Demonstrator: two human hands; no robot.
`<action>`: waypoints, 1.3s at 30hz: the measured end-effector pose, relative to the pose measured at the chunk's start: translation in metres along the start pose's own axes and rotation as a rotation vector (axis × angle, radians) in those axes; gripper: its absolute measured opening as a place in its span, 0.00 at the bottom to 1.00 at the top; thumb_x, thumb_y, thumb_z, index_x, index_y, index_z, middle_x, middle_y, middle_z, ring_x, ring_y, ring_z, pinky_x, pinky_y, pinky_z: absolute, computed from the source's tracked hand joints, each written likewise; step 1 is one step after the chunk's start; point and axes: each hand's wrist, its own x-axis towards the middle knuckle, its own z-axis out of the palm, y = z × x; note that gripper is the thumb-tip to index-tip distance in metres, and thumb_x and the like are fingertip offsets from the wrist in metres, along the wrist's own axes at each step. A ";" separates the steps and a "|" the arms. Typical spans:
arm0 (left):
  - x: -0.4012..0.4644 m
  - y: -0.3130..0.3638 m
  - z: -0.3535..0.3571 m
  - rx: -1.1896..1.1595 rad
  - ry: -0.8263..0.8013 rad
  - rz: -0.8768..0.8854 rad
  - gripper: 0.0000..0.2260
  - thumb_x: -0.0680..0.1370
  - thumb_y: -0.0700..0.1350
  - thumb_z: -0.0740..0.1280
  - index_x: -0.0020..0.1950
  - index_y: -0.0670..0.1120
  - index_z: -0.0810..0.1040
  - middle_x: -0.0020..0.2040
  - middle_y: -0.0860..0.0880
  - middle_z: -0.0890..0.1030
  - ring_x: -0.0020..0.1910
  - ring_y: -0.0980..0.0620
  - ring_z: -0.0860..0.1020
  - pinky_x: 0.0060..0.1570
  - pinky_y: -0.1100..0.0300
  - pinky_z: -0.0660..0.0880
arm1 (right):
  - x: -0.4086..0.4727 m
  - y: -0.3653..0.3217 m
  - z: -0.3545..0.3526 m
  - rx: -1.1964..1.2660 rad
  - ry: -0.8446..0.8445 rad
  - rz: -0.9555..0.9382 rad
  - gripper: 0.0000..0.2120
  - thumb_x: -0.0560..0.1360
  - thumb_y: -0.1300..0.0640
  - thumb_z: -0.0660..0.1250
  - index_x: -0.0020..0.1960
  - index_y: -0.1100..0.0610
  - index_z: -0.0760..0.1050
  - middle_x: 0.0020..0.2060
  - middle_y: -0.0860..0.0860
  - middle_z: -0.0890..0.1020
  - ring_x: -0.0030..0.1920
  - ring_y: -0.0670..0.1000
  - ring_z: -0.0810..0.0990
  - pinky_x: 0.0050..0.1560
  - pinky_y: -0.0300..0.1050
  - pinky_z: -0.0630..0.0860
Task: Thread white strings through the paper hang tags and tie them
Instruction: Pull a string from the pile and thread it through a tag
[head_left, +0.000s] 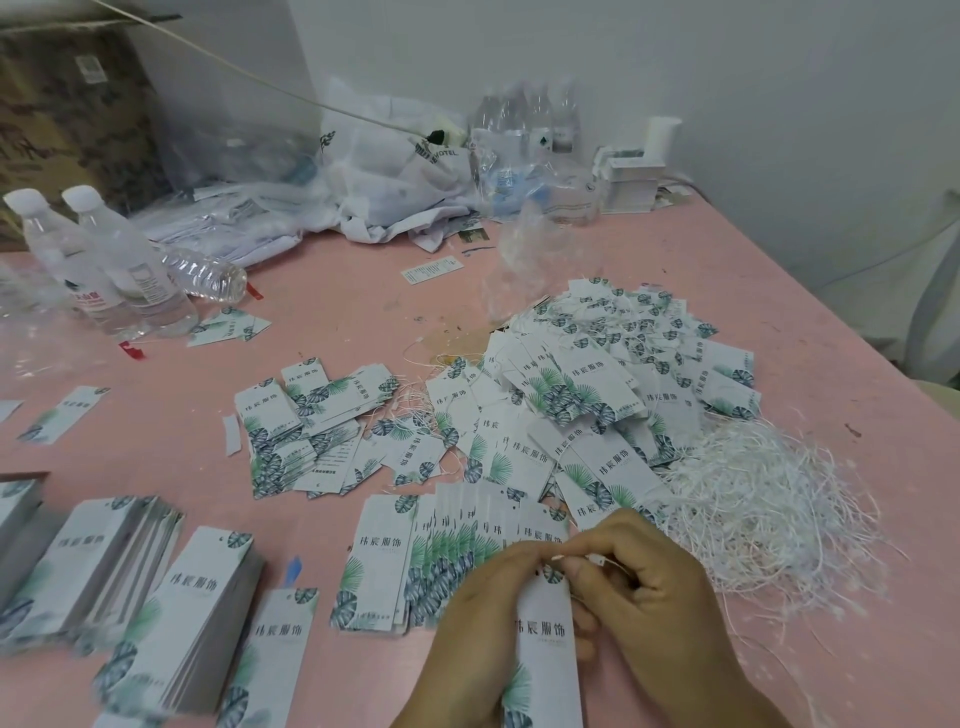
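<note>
A white hang tag (545, 654) with green leaf print and black characters stands upright at the bottom centre. My left hand (472, 629) grips its left edge near the top. My right hand (639, 587) pinches a thin white string at the tag's top hole, fingers curled. To the right lies a loose tangle of white strings (763, 514). A big heap of tags with strings in them (613, 384) sits beyond my hands. Fanned unstrung tags (462, 540) lie just left of my hands.
Neat stacks of tags (202, 618) line the near left of the pink table (332, 301). Water bottles (104, 260) stand at far left, plastic bags and more bottles (415, 171) along the back wall, a small box stack (631, 182) at back right.
</note>
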 end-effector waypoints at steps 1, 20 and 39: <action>0.000 0.000 0.001 -0.019 0.000 -0.004 0.15 0.81 0.43 0.59 0.50 0.39 0.84 0.36 0.32 0.81 0.32 0.41 0.81 0.32 0.54 0.80 | 0.000 0.001 0.000 -0.019 0.017 0.010 0.11 0.70 0.63 0.72 0.44 0.46 0.82 0.37 0.44 0.78 0.26 0.40 0.72 0.31 0.30 0.68; -0.007 -0.008 0.005 0.193 0.041 0.287 0.14 0.70 0.47 0.70 0.54 0.59 0.85 0.51 0.49 0.87 0.52 0.50 0.85 0.50 0.59 0.80 | -0.004 0.002 0.009 -0.140 0.114 -0.031 0.07 0.70 0.56 0.69 0.43 0.44 0.76 0.37 0.44 0.77 0.25 0.39 0.66 0.30 0.28 0.65; 0.001 -0.007 -0.002 0.024 0.152 0.293 0.11 0.66 0.45 0.72 0.47 0.49 0.86 0.46 0.43 0.87 0.43 0.45 0.85 0.42 0.55 0.80 | -0.004 -0.002 0.006 -0.127 0.101 0.009 0.07 0.69 0.57 0.71 0.43 0.45 0.77 0.37 0.44 0.77 0.26 0.40 0.67 0.30 0.28 0.66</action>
